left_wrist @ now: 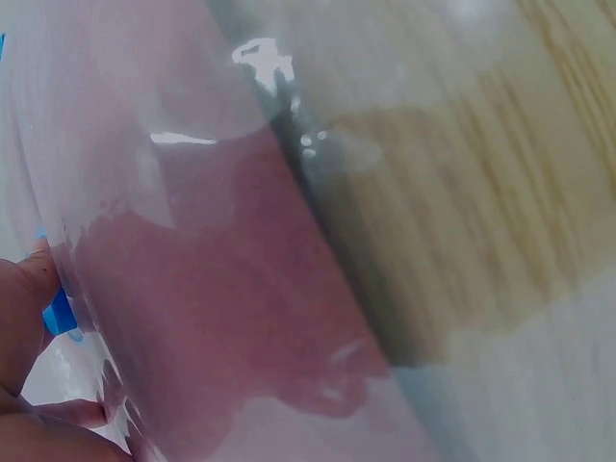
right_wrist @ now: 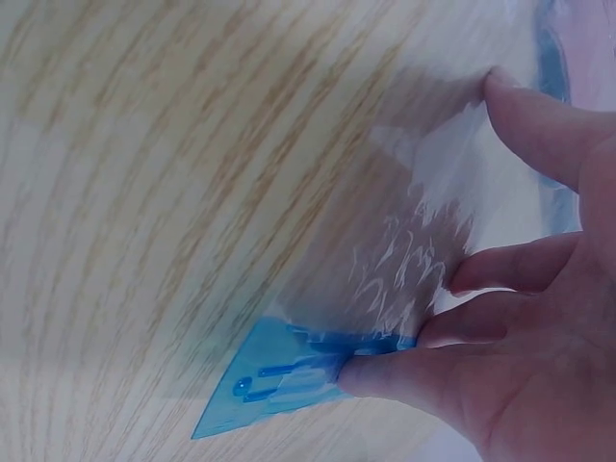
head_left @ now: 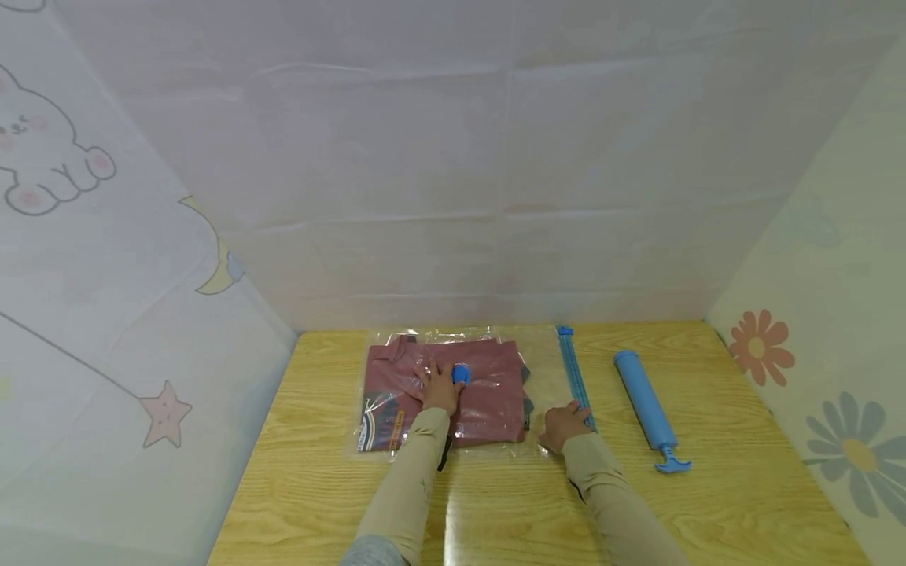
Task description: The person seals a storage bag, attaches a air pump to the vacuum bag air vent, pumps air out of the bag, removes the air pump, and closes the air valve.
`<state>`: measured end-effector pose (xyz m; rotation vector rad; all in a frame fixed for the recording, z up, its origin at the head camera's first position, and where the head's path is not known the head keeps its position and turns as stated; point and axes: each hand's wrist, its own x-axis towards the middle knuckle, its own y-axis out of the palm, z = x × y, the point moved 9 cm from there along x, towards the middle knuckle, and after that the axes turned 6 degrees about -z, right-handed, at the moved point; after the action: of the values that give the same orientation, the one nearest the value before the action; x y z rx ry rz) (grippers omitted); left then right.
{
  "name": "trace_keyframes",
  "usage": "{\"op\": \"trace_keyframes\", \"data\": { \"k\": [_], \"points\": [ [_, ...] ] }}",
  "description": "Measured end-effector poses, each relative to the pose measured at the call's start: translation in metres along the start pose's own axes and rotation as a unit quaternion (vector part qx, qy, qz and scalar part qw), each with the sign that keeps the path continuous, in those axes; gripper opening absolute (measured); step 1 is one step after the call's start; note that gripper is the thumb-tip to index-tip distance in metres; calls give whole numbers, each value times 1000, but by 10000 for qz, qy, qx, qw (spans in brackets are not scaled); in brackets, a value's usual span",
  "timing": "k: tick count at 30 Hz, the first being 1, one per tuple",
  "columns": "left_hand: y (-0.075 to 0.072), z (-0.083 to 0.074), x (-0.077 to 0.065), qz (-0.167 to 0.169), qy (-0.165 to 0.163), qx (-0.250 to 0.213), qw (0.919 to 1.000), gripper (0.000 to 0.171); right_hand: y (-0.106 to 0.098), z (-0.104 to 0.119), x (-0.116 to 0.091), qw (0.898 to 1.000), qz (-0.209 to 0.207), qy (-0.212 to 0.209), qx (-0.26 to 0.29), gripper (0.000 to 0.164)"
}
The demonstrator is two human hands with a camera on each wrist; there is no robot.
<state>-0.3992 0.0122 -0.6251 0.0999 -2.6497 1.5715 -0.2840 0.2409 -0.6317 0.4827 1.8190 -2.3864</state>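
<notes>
A glossy clear bag (head_left: 543,365) of maroon cloth (head_left: 491,405) lies on the wood-grained desk (head_left: 510,503). Left hand (head_left: 440,390), spread, touches it beside the round valve (head_left: 461,375); right hand (head_left: 565,425), unclenched, touches its blue strip (head_left: 576,376).

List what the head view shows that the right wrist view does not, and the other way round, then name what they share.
Only the head view: the left hand resting on the bag beside a blue cap, the blue pump lying to the right, and the flowers on the wall.

Only the right wrist view: the small slot-like marks and round dot near one end of the blue strip.

Both: the right hand, part of the clear bag, the blue strip and the wooden table.
</notes>
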Motion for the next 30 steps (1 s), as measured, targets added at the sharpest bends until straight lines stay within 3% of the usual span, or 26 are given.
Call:
{"op": "trace_keyframes", "data": {
  "k": [22,30],
  "points": [
    [-4,0,-4,-58,107,-104,9999,56,-1,0,-2,9999,-83,63,69,28],
    [0,-1,-3,162,238,173,9994,54,-5,1,-4,9999,-143,64,64,29]
  ]
}}
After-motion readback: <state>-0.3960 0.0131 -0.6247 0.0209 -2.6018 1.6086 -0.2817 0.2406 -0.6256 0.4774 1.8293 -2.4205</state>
